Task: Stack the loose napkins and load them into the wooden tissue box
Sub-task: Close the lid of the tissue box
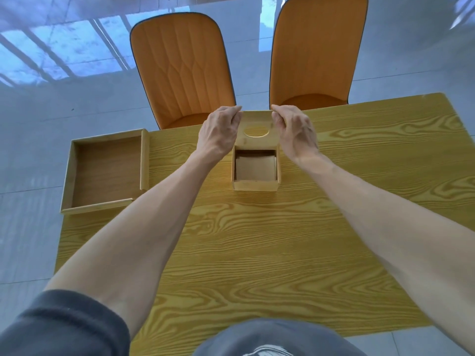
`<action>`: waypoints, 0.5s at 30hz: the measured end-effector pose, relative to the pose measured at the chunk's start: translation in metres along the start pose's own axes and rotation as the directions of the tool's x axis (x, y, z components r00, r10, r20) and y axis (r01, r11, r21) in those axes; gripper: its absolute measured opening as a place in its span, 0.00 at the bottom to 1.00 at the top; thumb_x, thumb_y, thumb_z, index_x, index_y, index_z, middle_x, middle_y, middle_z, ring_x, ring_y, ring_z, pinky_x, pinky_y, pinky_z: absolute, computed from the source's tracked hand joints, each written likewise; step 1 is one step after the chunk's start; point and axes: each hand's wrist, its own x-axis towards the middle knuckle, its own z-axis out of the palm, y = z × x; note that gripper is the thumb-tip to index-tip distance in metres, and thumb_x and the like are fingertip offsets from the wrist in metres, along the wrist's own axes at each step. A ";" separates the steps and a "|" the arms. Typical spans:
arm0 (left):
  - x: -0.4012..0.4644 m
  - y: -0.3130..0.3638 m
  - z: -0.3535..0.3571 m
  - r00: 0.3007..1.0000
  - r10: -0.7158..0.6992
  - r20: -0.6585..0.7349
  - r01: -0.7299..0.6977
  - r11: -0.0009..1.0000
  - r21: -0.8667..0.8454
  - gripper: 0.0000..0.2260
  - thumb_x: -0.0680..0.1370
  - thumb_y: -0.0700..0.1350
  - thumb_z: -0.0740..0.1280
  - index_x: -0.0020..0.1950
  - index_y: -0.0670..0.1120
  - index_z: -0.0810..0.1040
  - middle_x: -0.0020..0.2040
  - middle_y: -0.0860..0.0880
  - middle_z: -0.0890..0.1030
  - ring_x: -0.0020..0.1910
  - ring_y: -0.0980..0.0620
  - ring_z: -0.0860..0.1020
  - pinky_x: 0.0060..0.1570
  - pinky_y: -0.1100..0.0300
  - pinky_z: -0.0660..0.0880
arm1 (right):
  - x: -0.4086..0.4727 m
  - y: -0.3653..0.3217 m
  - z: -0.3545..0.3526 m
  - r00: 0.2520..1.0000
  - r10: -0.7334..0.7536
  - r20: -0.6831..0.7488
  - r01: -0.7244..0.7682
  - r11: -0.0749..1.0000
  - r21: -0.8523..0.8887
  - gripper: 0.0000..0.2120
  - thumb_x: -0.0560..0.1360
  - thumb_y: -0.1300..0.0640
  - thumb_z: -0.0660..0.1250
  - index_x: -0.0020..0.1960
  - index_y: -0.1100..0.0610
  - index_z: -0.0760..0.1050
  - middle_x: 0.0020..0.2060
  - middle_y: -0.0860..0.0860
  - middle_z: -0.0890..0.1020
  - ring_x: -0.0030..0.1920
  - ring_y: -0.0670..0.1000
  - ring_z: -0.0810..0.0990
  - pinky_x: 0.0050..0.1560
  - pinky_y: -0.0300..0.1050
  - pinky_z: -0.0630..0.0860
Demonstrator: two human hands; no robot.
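Note:
A small wooden tissue box (255, 185) stands at the far middle of the table, its near half uncovered. Inside it lies a stack of pale brown napkins (255, 168). A wooden lid (257, 143) with a round hole covers the far part of the box and juts out beyond its far edge. My left hand (218, 133) pinches the lid's far left corner. My right hand (295, 129) pinches its far right corner. Both hands grip the lid from the sides.
A shallow wooden tray (67, 176) with nothing in it sits at the table's far left corner. Two orange chairs (180, 65) (316, 47) stand behind the yellow wood-grain table (257, 253). Glossy floor tiles surround the table.

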 end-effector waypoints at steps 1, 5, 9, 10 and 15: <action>-0.001 0.000 0.000 1.000 0.002 -0.008 -0.002 1.000 -0.011 0.17 0.85 0.49 0.58 0.71 0.46 0.74 0.68 0.46 0.78 0.63 0.45 0.78 0.58 0.51 0.76 | 0.000 0.001 -0.001 1.000 -0.005 -0.015 0.005 1.000 -0.006 0.17 0.85 0.55 0.56 0.67 0.61 0.76 0.63 0.60 0.80 0.60 0.58 0.80 0.58 0.50 0.76; -0.007 -0.002 -0.001 0.997 0.009 -0.080 -0.012 0.999 -0.044 0.13 0.83 0.47 0.63 0.64 0.46 0.81 0.61 0.47 0.83 0.57 0.47 0.82 0.54 0.51 0.79 | -0.003 0.007 -0.005 0.997 -0.048 -0.058 0.047 0.999 -0.024 0.13 0.82 0.57 0.64 0.62 0.60 0.80 0.56 0.58 0.84 0.54 0.56 0.83 0.50 0.39 0.73; -0.017 -0.002 -0.004 0.994 -0.011 -0.109 0.001 0.995 -0.095 0.09 0.80 0.46 0.68 0.58 0.48 0.85 0.55 0.49 0.86 0.51 0.52 0.84 0.50 0.58 0.80 | -0.012 0.010 -0.012 0.991 -0.120 -0.068 0.119 0.993 -0.017 0.10 0.78 0.57 0.69 0.57 0.59 0.83 0.51 0.56 0.86 0.49 0.54 0.84 0.47 0.38 0.76; -0.020 -0.003 -0.006 0.994 -0.001 -0.110 -0.010 0.995 -0.100 0.09 0.79 0.46 0.69 0.57 0.48 0.85 0.54 0.49 0.86 0.51 0.53 0.84 0.49 0.59 0.80 | -0.015 0.011 -0.015 0.986 -0.150 -0.069 0.150 0.989 -0.013 0.10 0.78 0.57 0.70 0.56 0.60 0.84 0.50 0.56 0.86 0.48 0.53 0.84 0.47 0.40 0.78; -0.041 -0.010 -0.011 0.994 0.071 -0.089 -0.082 0.989 -0.125 0.07 0.76 0.44 0.72 0.53 0.46 0.86 0.50 0.49 0.87 0.49 0.55 0.84 0.51 0.55 0.81 | -0.037 0.015 -0.019 0.965 -0.259 -0.033 0.257 0.965 -0.049 0.09 0.78 0.57 0.70 0.55 0.59 0.84 0.50 0.55 0.87 0.48 0.54 0.85 0.48 0.42 0.80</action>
